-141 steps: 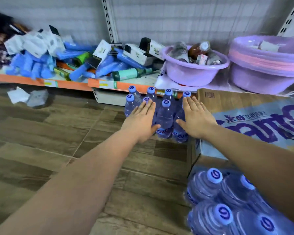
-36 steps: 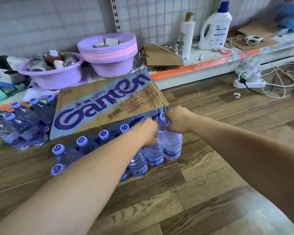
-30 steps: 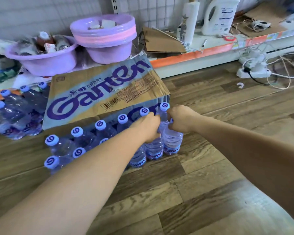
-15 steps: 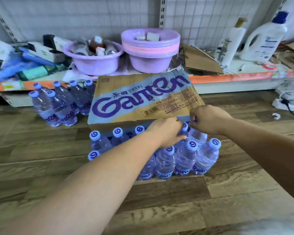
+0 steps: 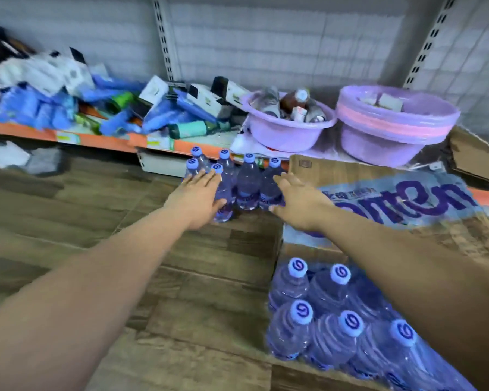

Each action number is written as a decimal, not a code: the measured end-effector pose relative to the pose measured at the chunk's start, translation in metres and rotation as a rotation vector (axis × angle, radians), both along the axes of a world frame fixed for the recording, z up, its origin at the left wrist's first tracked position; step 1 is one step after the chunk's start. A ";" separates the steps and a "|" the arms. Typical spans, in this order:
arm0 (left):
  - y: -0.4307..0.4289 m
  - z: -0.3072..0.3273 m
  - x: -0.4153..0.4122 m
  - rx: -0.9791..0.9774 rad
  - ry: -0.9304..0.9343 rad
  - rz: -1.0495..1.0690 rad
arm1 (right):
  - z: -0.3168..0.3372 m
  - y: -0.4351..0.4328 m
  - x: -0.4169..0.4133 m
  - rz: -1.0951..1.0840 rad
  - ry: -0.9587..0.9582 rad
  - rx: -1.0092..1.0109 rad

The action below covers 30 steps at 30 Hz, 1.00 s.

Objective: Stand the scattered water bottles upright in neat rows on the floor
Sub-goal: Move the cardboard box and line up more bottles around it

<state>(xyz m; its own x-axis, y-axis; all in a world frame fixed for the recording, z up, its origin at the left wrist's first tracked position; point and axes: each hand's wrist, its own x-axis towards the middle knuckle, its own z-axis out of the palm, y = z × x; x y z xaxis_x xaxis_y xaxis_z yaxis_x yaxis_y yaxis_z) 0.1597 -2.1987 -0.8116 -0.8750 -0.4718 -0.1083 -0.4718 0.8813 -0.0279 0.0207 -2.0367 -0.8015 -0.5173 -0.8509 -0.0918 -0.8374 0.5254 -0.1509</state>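
Note:
Several clear water bottles (image 5: 247,182) with pale blue caps stand upright in a tight cluster on the wooden floor, right in front of the low shelf. My left hand (image 5: 198,196) lies against the cluster's left side with straight fingers, its thumb by the nearest bottle. My right hand (image 5: 297,198) touches the cluster's right side, fingers also straight. A second group of bottles (image 5: 322,320) stands at the lower right, in front of a cardboard box (image 5: 393,204) printed with purple letters; my right forearm hides part of it.
Two purple basins (image 5: 288,131) (image 5: 393,128) sit on the low orange-edged shelf (image 5: 102,138) behind the bottles. Blue packets and small boxes (image 5: 119,108) clutter the shelf's left part. Wooden floor (image 5: 96,210) stretches to the left of my arms.
Half a second ago both hands gripped bottles at the box. Now they are at the cluster by the shelf with fingers straight, and the view has swung left.

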 end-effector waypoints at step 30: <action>-0.160 -0.064 -0.044 -0.022 0.077 -0.016 | -0.092 -0.210 0.000 -0.049 0.069 0.086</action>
